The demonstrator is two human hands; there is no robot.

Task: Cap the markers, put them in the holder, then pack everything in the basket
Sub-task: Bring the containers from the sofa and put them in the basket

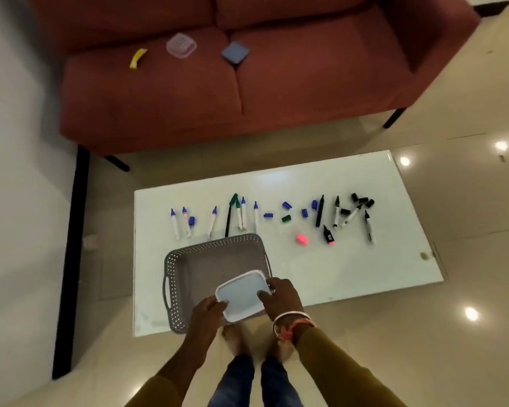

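Observation:
A grey perforated basket (185,259) sits at the near left of a white glass table (350,265). Both hands hold a white square box (241,295) over the basket's near right corner; my left hand (207,314) grips its left edge and my right hand (282,293) its right edge. Beyond the basket, several uncapped markers lie in a row: blue-tipped ones (174,223) at the left, a green one (229,215), black ones (319,211) at the right. Loose blue (286,205), green (286,218), black (362,200) and pink (301,239) caps lie among them.
A red sofa (276,83) stands behind the table, with a clear box (181,45), a blue square lid (235,52) and a yellow object (137,57) on its seat. A black post (71,259) stands left of the table. My feet (259,339) are at its near edge.

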